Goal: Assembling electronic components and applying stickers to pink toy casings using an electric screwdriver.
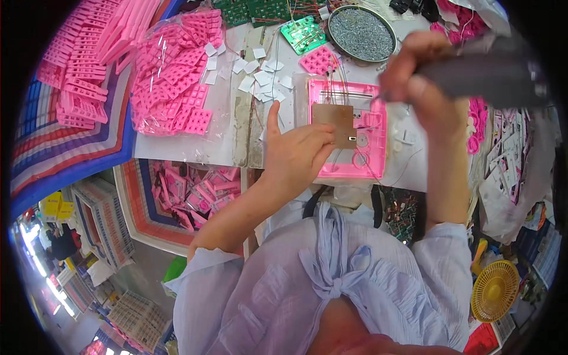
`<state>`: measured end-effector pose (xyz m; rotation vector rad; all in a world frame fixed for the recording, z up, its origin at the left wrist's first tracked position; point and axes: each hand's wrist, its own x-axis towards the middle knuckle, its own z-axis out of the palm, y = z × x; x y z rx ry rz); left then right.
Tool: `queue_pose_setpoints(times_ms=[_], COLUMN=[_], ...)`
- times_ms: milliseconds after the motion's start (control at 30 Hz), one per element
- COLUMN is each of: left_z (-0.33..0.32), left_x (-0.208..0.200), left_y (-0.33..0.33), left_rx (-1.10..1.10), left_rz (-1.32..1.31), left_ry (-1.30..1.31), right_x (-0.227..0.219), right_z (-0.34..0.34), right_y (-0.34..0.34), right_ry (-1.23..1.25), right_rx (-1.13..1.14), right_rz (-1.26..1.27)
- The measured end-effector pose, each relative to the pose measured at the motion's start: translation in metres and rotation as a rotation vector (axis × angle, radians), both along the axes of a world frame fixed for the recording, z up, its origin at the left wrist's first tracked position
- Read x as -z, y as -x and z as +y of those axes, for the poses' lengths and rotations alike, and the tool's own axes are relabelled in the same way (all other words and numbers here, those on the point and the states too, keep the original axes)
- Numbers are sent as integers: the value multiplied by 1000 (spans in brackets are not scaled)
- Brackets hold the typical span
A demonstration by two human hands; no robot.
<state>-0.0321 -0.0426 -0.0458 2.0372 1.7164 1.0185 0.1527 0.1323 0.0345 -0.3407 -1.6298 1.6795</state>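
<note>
I see the left hand at frame centre, fingers curled, pinching one brown circuit board flat onto one pink plastic housing. The housing sits just right of centre, near the table's front edge, long axis running up-down in frame. Right hand in the upper right is closed around one grey power screwdriver, its body lying left-right, tip end toward the housing's top right corner. Little open room: a bag of pink keypad parts crowds the upper left, white paper squares and one round tray of screws lie above.
</note>
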Motion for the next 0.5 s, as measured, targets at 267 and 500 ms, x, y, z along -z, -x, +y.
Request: queue_pose_setpoints(times_ms=[267, 500], left_z=[3, 5], left_x=[2, 3], left_y=[0, 2], left_rx=[1, 19], left_rz=[-6, -26], left_ry=[-56, -35], right_x=[26, 34], right_z=[-74, -80], right_y=[31, 34], right_ry=[105, 31], right_rx=[15, 38], right_rz=[277, 153])
